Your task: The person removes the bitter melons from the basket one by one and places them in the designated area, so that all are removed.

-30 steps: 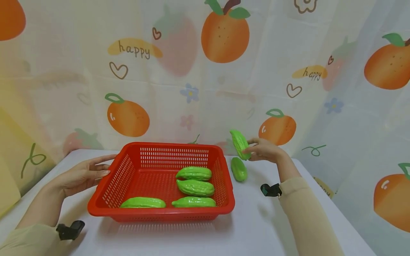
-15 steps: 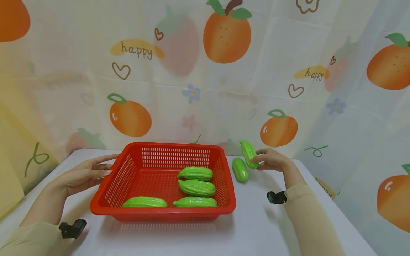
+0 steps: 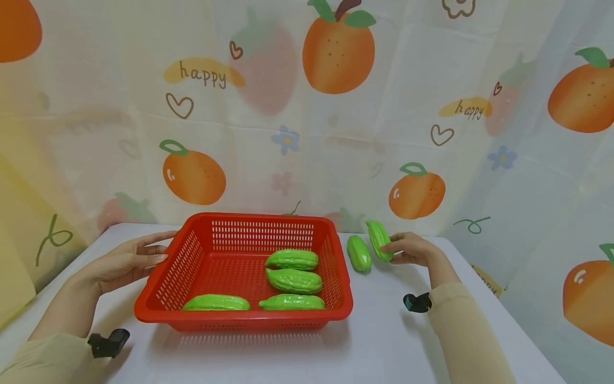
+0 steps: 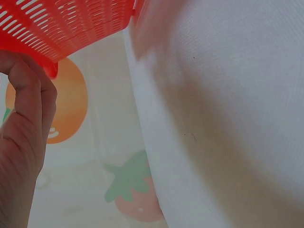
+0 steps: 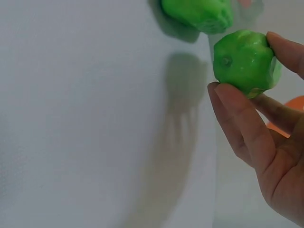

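My right hand [image 3: 412, 249] pinches a bright green, ribbed bitter melon [image 3: 380, 241] between thumb and fingertips, with its pointed end up and away. In the right wrist view its blunt end [image 5: 244, 61] faces the camera, and its shadow falls on the table below. Just left of it, a second bitter melon [image 3: 359, 254] lies on the table beside the red plastic basket [image 3: 240, 316]. Several more, such as this bitter melon [image 3: 293, 281], lie inside the basket, mostly toward its right side. My left hand [image 3: 122, 261] holds the basket's left rim, fingers bent at its edge [image 4: 35, 88].
The white-covered table [image 3: 384, 341] reaches back to a fruit-printed curtain [image 3: 288, 106]. A black wrist device [image 3: 109, 343] sits by the left sleeve and another black device [image 3: 417, 303] by the right one.
My right hand has moved right and down with the bitter melon, from above the one on the table to its right side. The left hand and basket stay in place.
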Tool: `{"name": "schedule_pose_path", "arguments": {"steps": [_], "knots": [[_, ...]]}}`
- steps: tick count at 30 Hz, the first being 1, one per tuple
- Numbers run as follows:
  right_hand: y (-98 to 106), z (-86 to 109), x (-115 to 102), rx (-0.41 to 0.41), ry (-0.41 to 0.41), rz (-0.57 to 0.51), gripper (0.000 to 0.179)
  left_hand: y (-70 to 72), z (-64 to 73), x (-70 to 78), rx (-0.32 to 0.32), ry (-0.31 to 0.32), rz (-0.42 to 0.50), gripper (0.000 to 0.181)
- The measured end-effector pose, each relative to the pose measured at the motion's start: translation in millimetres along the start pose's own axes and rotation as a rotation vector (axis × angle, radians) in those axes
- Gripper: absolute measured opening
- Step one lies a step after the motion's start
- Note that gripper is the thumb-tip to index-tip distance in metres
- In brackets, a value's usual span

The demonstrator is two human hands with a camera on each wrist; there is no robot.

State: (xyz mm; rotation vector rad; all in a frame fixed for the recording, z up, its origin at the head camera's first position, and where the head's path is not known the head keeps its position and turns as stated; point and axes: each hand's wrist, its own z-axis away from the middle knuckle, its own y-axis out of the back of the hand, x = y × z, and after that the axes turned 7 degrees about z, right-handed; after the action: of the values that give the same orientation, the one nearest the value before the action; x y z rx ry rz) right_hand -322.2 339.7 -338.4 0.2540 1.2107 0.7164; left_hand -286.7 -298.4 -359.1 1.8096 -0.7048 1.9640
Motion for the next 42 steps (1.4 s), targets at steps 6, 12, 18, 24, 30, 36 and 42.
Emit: {"name": "schedule_pose_path", "arguments": {"steps": [6,12,18,24,30,36,42], "knots": [[-2,0.9,10,0.008,-0.023,-0.025,0.076,0.7,-0.6,0.9,-0.031,-0.014,0.030,0.048],[-6,-0.7,18,0.010,-0.048,-0.029,0.075,0.0,0.4,0.4,-0.016,-0.005,0.028,0.047],[-8,1.7,22,0.020,-0.074,-0.012,0.074,-0.2,1.2,0.4,-0.029,-0.014,0.029,0.048],[-7,4.6,24,0.031,-0.086,-0.018,0.078,0.5,0.2,-0.6,-0.036,-0.021,0.037,0.048],[-7,3.9,27,0.031,-0.100,-0.024,0.074,1.5,-0.6,-2.0,-0.043,-0.027,0.045,0.048],[-6,3.8,29,0.035,-0.103,-0.019,0.078,-0.3,0.2,-0.4,-0.011,-0.005,0.017,0.047],[-7,2.0,29,0.036,-0.107,-0.025,0.071,-0.7,0.6,0.3,0.007,0.007,0.004,0.046]]}}
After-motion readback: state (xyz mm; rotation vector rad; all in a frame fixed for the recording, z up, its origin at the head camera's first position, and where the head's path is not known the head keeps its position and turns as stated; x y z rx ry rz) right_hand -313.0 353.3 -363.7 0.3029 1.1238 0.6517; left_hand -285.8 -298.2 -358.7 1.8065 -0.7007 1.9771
